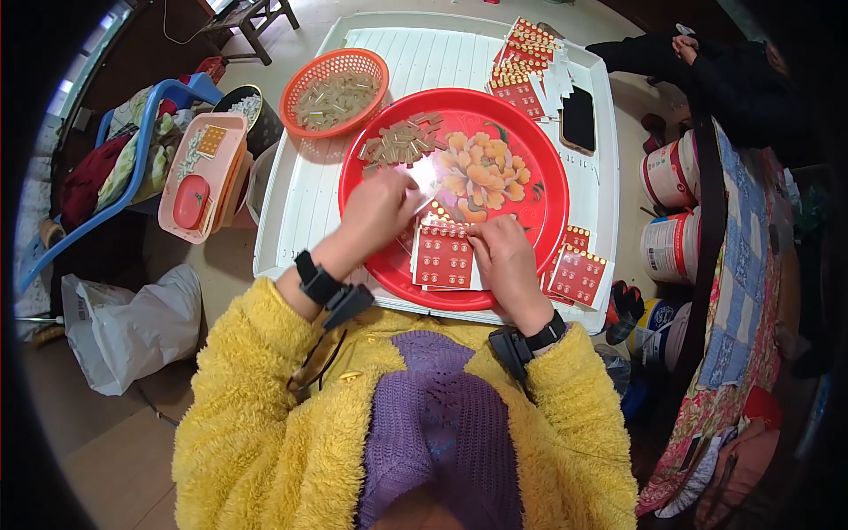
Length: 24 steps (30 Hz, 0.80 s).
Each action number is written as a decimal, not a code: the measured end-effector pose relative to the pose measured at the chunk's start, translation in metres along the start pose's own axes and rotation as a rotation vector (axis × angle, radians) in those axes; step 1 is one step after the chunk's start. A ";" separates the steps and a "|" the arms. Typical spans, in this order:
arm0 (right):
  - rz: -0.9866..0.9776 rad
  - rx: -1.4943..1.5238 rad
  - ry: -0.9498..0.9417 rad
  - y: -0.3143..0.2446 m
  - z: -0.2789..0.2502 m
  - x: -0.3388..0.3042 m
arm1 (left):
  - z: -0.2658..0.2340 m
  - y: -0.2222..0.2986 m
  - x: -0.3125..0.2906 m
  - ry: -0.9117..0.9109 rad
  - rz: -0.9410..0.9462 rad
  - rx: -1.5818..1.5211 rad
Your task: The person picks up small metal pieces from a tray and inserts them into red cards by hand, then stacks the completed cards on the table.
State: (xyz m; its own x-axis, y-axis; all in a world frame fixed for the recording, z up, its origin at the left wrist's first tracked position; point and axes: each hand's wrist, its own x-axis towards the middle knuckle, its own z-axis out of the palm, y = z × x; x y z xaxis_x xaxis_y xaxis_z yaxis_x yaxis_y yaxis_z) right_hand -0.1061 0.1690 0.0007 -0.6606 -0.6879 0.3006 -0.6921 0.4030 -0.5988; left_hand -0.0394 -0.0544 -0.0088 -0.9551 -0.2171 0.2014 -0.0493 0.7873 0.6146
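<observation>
r hand (508, 256) grip pinched at red card (444, 261), far-r corner; l hand (380, 210) far-l of it, grip can't tell.

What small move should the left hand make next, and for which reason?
Perhaps the left hand should move toward the top edge of the red printed cards: the right hand touches their upper right side, while the left one hovers near their upper left corner.
</observation>
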 end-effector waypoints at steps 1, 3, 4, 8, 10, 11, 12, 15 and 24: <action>-0.043 -0.056 0.028 -0.002 0.000 0.002 | -0.004 -0.003 0.010 0.136 -0.007 0.065; -0.092 -0.114 0.055 -0.003 0.002 0.006 | -0.010 -0.009 0.030 0.131 -0.040 0.134; -0.090 -0.142 0.037 0.001 0.005 0.003 | -0.011 -0.010 0.039 0.119 -0.067 0.199; -0.073 -0.181 -0.001 0.004 0.009 -0.002 | -0.001 -0.018 0.056 0.068 -0.105 0.357; -0.050 -0.148 0.000 0.001 0.010 -0.002 | 0.004 -0.023 0.055 0.046 -0.113 0.404; -0.050 -0.147 -0.001 0.000 0.011 -0.002 | 0.005 -0.026 0.054 0.032 -0.102 0.416; -0.051 -0.153 0.006 0.000 0.011 -0.003 | 0.006 -0.025 0.053 0.015 -0.089 0.425; -0.048 -0.164 0.020 0.001 0.011 -0.003 | 0.003 -0.009 0.044 -0.088 -0.153 0.144; -0.096 -0.170 0.011 -0.002 0.008 -0.007 | 0.017 0.034 -0.031 -0.475 -0.596 -1.107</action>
State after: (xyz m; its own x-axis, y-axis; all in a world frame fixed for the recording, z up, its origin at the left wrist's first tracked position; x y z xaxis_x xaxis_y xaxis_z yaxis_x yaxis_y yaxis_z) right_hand -0.0976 0.1683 -0.0064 -0.5914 -0.7218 0.3594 -0.7908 0.4321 -0.4335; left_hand -0.0162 -0.0106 -0.0069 -0.8901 0.0369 -0.4544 -0.4454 -0.2828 0.8495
